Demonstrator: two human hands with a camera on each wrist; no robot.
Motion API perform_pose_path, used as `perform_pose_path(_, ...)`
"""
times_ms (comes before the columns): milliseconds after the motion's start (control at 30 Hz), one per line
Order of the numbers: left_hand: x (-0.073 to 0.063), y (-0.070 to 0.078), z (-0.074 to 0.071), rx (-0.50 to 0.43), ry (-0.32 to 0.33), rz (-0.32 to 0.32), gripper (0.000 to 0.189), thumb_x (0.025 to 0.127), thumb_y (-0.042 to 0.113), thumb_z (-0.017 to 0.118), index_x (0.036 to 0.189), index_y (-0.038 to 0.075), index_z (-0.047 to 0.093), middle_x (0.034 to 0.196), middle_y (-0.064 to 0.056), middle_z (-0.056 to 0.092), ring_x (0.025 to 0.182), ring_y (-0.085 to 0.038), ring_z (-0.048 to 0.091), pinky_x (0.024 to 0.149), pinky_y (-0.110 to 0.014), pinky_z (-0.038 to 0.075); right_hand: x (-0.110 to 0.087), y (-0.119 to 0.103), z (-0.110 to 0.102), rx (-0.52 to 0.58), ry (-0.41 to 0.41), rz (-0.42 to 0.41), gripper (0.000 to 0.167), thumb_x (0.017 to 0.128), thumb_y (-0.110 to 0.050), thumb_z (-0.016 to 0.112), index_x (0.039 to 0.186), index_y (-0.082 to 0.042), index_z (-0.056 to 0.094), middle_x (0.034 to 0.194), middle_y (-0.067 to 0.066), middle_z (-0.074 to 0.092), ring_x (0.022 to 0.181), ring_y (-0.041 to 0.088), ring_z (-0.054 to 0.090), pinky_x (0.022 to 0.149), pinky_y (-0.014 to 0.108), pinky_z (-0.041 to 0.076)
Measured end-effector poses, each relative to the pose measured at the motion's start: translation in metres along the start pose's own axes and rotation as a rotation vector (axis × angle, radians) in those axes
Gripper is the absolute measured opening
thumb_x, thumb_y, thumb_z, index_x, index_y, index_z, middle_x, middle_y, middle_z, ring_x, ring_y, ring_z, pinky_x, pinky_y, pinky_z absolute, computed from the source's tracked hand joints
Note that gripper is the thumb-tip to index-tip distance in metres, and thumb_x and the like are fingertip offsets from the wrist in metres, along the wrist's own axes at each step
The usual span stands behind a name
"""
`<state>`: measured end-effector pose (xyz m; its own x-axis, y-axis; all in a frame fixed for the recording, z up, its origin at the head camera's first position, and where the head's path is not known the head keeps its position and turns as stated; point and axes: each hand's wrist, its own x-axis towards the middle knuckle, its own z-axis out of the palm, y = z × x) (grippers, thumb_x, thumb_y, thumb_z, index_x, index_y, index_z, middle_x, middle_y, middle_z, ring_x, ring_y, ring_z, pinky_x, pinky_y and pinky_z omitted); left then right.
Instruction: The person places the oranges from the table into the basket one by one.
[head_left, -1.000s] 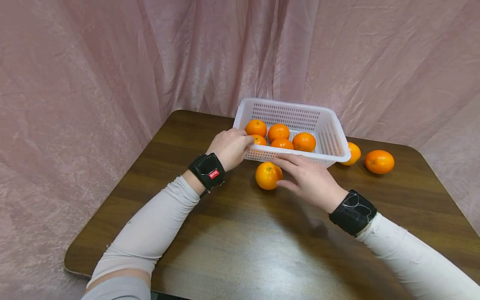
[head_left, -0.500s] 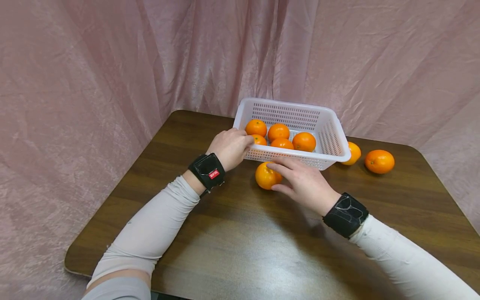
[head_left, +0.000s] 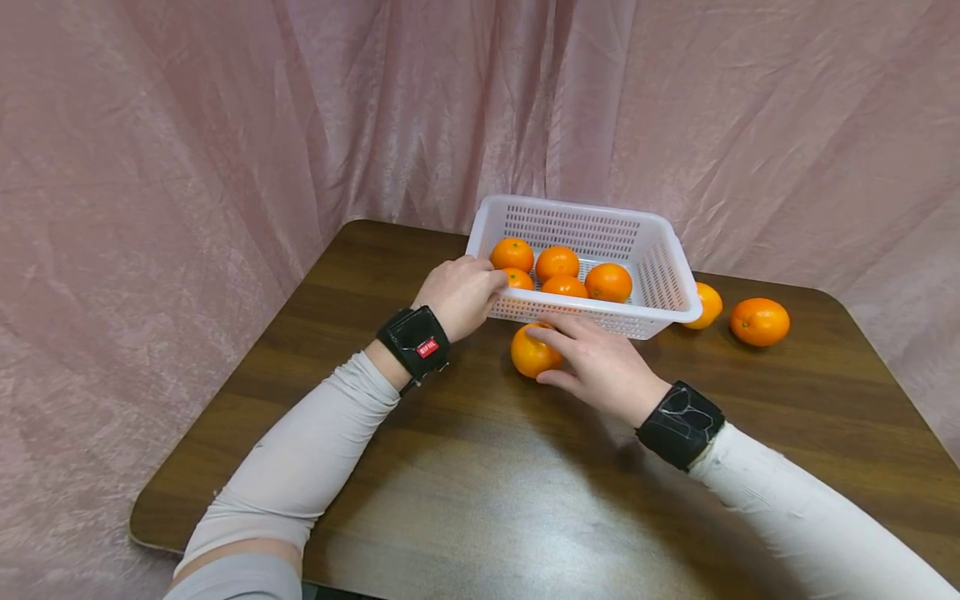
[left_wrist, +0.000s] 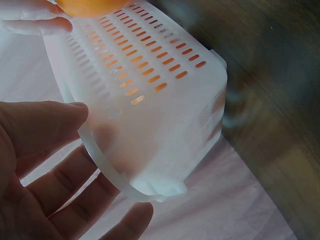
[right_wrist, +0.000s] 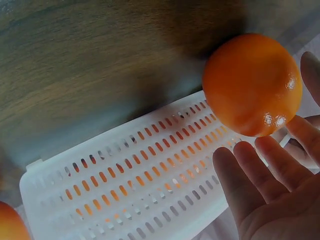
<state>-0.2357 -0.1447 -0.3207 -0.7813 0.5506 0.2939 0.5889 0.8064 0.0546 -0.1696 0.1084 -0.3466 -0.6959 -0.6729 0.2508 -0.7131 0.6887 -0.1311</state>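
Note:
At its front left corner, my left hand (head_left: 462,293) grips the rim of a white perforated plastic basket (head_left: 667,250), thumb outside and fingers over the edge. Several oranges (head_left: 609,284) lie inside, mostly in its left half. Just in front of the basket, one orange (head_left: 531,353) rests on the table. My right hand (head_left: 603,367) is beside that orange, fingers reaching over its top and thumb at its near right side. The right wrist view shows the fingers (right_wrist: 280,165) loosely spread by the orange (right_wrist: 252,85), with a gap at the thumb.
Two more oranges sit on the wooden table (head_left: 450,500) right of the basket: one orange (head_left: 705,307) partly hidden by its corner, another orange (head_left: 760,322) farther right. A pink curtain (head_left: 420,108) hangs behind the table.
My right hand has moved left, its fingers now overlapping the front orange. My left hand stays on the basket rim, and the basket and oranges have not visibly moved.

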Motion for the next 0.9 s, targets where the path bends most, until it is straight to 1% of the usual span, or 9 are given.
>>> perform_pose_path(233,-0.0003,-0.0004,0.0000,-0.004,0.006,0.001,0.014,0.105,0.018,0.077,0.117,0.014,0.084,0.102,-0.004,0.076,0.094,-0.029,0.070,0.083,-0.044,0.059,0.0027,0.0009,0.0023,0.007,-0.015,-0.001,0.067,0.094,-0.035,0.091,0.152,-0.013,0.066,0.159,0.013,0.058,0.147,0.036,0.055,0.114,0.058,0.050)
perform_pose_path(467,-0.0003,-0.0001,-0.0001,-0.006,0.007,0.001,0.014,0.106,0.018,0.077,0.117,0.014,0.084,0.102,-0.004,0.075,0.094,-0.029,0.070,0.083,-0.045,0.059,0.0036,0.0016,0.0047,0.019,-0.028,0.015,0.070,0.093,-0.035,0.092,0.154,-0.014,0.065,0.161,0.012,0.056,0.148,0.035,0.055,0.111,0.059,0.052)
perform_pose_path(700,0.0001,-0.0004,0.0003,0.001,0.005,0.003,0.014,0.105,0.018,0.077,0.118,0.014,0.084,0.102,-0.003,0.075,0.094,-0.028,0.070,0.083,-0.044,0.059,0.0040,0.0020,0.0080,0.023,-0.013,0.007,0.074,0.091,-0.033,0.094,0.155,-0.014,0.063,0.159,0.013,0.057,0.144,0.037,0.058,0.108,0.061,0.054)
perform_pose_path(900,0.0002,-0.0005,0.0004,0.001,0.007,0.001,0.014,0.106,0.019,0.077,0.117,0.014,0.084,0.101,-0.003,0.075,0.093,-0.028,0.070,0.083,-0.044,0.059,0.0059,0.0018,0.0095,0.022,-0.018,0.001,0.075,0.091,-0.033,0.094,0.156,-0.014,0.063,0.159,0.013,0.057,0.142,0.037,0.059,0.110,0.060,0.052)
